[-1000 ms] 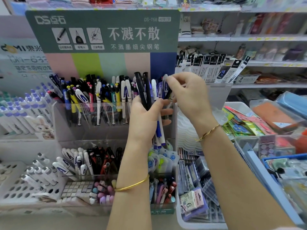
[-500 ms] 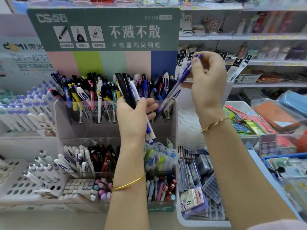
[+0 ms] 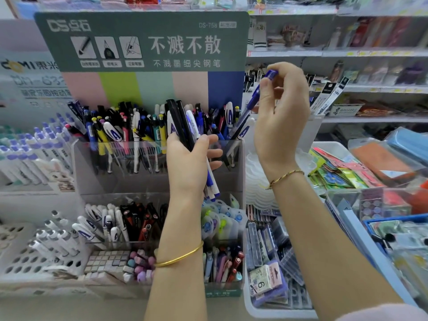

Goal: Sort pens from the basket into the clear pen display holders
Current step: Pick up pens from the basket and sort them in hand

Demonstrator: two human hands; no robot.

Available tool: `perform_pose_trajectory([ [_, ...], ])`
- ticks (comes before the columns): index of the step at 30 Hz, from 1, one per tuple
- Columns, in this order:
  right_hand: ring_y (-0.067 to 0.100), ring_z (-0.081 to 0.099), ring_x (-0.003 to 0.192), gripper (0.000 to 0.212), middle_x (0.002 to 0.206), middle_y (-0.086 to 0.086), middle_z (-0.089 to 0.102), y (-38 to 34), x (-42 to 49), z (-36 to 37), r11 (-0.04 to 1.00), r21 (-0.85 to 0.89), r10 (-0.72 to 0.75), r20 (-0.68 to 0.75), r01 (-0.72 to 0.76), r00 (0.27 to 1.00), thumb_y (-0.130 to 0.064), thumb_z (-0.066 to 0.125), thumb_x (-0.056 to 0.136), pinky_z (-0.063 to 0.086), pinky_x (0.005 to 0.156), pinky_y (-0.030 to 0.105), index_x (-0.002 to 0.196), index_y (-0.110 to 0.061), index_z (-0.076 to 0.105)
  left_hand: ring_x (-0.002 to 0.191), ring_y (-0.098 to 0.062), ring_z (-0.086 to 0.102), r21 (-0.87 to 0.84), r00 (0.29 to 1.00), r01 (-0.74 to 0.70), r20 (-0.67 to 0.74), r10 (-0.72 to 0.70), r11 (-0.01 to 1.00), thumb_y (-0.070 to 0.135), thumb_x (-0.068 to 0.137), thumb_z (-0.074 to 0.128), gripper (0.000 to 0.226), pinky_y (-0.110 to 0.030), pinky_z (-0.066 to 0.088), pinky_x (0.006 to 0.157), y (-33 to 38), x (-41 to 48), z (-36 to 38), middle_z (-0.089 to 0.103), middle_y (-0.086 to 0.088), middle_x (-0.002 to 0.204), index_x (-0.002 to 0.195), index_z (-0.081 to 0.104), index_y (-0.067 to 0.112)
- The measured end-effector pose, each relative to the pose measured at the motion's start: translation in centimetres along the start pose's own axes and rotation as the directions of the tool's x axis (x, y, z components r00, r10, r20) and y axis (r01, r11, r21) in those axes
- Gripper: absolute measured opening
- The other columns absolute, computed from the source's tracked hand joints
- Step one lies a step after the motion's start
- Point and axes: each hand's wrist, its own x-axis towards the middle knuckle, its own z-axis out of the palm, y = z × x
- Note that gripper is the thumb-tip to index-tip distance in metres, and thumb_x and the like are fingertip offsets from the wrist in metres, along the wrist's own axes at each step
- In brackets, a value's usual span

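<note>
My left hand (image 3: 187, 161) grips a bundle of pens (image 3: 183, 126), black ones and white ones with blue tips, upright in front of the clear pen display holder (image 3: 120, 179). My right hand (image 3: 281, 126) pinches the top of a single blue pen (image 3: 251, 105). That pen slants down to the left, with its lower end over the holder's right compartment among the pens standing there. The holder's upper tier is packed with mixed pens; lower tiers hold more pens and erasers. The basket at the right edge (image 3: 379, 224) is blue and only partly visible.
A green sign (image 3: 141, 40) stands behind the holder. White pens (image 3: 25, 156) fill a rack at the left, over a white perforated tray (image 3: 27, 262). A white bin of refills and small boxes (image 3: 271, 262) sits right of the holder. Shelves of stationery run behind.
My right hand drew a blue pen away from the bundle, lifted it up and right, then angled its tip down into the holder's right compartment. My left hand shifted slightly left with the bundle.
</note>
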Motion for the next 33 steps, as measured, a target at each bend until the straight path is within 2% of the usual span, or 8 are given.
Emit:
perform_pose_trajectory([
  [4,0.010,0.052,0.082,0.017,0.094,0.009,0.063,0.3,-0.4,0.4,0.999,-0.041,-0.015,0.160,0.021,0.987,-0.003,0.056,0.090,0.039,0.074,0.011,0.105,0.002,0.062,0.054,-0.002,0.062,0.004,1.000,-0.016,-0.010,0.016,1.000,0.007,0.097,0.052,0.026,-0.017,0.050,0.049,0.1,0.1,0.4,0.065,0.001,0.083,0.095,0.046,0.032],
  [8,0.023,0.057,0.075,0.022,0.082,0.003,0.064,0.7,-0.6,0.7,0.989,-0.144,0.027,0.300,0.017,0.954,-0.006,0.062,0.086,0.043,0.066,0.031,0.108,-0.004,0.057,0.050,-0.001,0.059,0.012,1.000,-0.006,-0.005,0.006,1.000,0.007,0.098,0.052,0.025,-0.018,0.052,0.049,0.3,0.2,0.5,0.059,0.003,0.075,0.093,0.046,0.031],
  [16,0.024,0.055,0.087,0.010,0.083,0.001,0.068,1.1,0.0,1.1,0.979,-0.200,0.040,0.370,0.038,0.928,-0.011,0.060,0.087,0.042,0.075,0.034,0.096,-0.011,0.066,0.062,-0.006,0.066,0.031,1.000,0.002,-0.001,-0.002,1.000,0.010,0.096,0.055,0.019,-0.020,0.053,0.053,0.2,0.4,0.5,0.066,0.000,0.083,0.091,0.052,0.028],
  [19,0.025,0.055,0.086,0.010,0.084,0.002,0.068,0.7,0.3,1.3,0.986,-0.160,0.016,0.316,0.037,0.948,-0.010,0.058,0.087,0.041,0.074,0.032,0.095,-0.008,0.065,0.062,-0.006,0.065,0.015,1.000,0.008,0.001,-0.008,1.000,0.009,0.097,0.054,0.020,-0.020,0.053,0.053,0.3,0.4,0.6,0.066,0.001,0.085,0.092,0.051,0.029],
  [22,0.028,0.056,0.085,0.011,0.083,0.003,0.070,0.0,0.5,1.5,0.984,-0.165,-0.006,0.314,0.061,0.949,-0.010,0.059,0.085,0.046,0.075,0.041,0.094,-0.008,0.066,0.062,-0.006,0.066,0.013,1.000,0.013,0.000,-0.013,1.000,0.009,0.097,0.054,0.018,-0.020,0.053,0.053,0.3,0.4,0.7,0.067,0.001,0.086,0.095,0.051,0.027],
  [25,0.030,0.056,0.094,0.016,0.093,0.004,0.069,-0.1,1.2,1.8,0.962,-0.253,0.010,0.397,0.099,0.918,-0.012,0.057,0.088,0.045,0.080,0.042,0.098,-0.013,0.070,0.064,-0.006,0.068,0.006,1.000,0.028,0.010,-0.028,1.000,0.010,0.097,0.054,0.015,-0.020,0.054,0.054,0.3,0.4,0.7,0.068,-0.001,0.089,0.107,0.052,0.020],
  [29,0.027,0.044,0.113,0.035,0.116,0.004,0.055,0.3,1.4,1.9,0.863,-0.462,0.131,0.594,0.203,0.793,-0.010,0.046,0.095,0.035,0.084,0.034,0.118,-0.026,0.066,0.066,-0.006,0.069,0.000,0.999,0.039,0.014,-0.039,0.999,0.010,0.097,0.054,0.021,-0.020,0.055,0.055,0.5,0.5,0.8,0.069,-0.002,0.092,0.117,0.051,0.015],
  [33,0.027,0.040,0.114,0.045,0.119,0.004,0.051,0.2,1.1,1.6,0.840,-0.490,0.147,0.621,0.234,0.770,-0.006,0.040,0.095,0.029,0.083,0.032,0.127,-0.030,0.060,0.068,-0.007,0.070,-0.001,0.999,0.040,0.027,-0.040,0.999,0.011,0.097,0.055,0.026,-0.020,0.055,0.056,0.8,0.5,0.8,0.070,-0.002,0.093,0.122,0.050,0.012],
])
